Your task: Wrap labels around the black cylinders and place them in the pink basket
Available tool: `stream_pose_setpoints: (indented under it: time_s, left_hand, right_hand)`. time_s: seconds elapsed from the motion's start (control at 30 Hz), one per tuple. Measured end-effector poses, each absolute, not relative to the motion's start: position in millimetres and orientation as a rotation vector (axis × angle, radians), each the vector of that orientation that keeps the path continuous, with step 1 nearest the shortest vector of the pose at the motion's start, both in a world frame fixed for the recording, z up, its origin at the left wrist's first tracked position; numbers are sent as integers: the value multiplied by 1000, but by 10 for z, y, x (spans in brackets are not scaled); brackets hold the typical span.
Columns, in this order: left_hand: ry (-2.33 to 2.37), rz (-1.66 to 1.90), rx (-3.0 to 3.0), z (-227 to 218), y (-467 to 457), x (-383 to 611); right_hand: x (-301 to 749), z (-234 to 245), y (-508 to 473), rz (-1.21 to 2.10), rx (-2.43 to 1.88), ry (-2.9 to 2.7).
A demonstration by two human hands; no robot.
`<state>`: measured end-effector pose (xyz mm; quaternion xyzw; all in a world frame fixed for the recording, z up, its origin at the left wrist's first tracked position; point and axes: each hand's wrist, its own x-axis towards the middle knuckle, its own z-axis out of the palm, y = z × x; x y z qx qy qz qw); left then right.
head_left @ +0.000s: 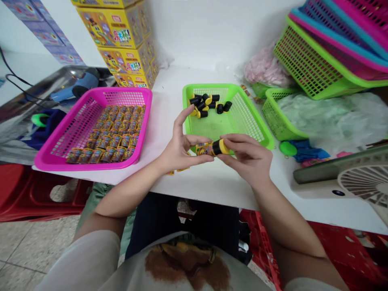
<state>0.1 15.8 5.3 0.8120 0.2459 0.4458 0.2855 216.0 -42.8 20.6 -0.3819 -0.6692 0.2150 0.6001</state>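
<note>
My left hand (177, 148) pinches a yellow printed sleeve (203, 148) between thumb and lower fingers, its index finger raised. With its fingertips, my right hand (252, 158) grips a small black cup with a yellow end (223, 146), lined up against the sleeve. Whether the cup sits inside the sleeve, I cannot tell. Just beyond my hands is a green basket (230, 126), holding several loose black-and-yellow cups (202, 106). More yellow printed pieces (182, 169) lie partly hidden under my left hand.
A pink basket (145, 133) at left holds rows of printed cups (115, 129). Behind it, yellow boxes (127, 64) are stacked and a blue tool (75, 87) lies on a metal tray. At right are stacked baskets (318, 60), a bag-filled green basket (273, 111) and a fan (366, 178).
</note>
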Motion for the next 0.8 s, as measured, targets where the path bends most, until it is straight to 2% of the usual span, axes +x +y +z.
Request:
stream_pose_setpoints:
  time_s: [0.3, 0.5, 0.67, 0.8]
  left_hand:
    - [583, 1231, 2087, -107, 117, 12]
    - [304, 1445, 2260, -133, 117, 54]
    - [346, 1412, 2392, -91, 91, 58]
    - [369, 1401, 2294, -132, 70, 82]
  right_hand:
    - [2097, 141, -436, 797, -868, -1421]
    - [2081, 108, -440, 665, -819, -1444]
    - [2031, 78, -442, 592, -766, -1493]
    - [2024, 51, -446, 361, -812, -1604]
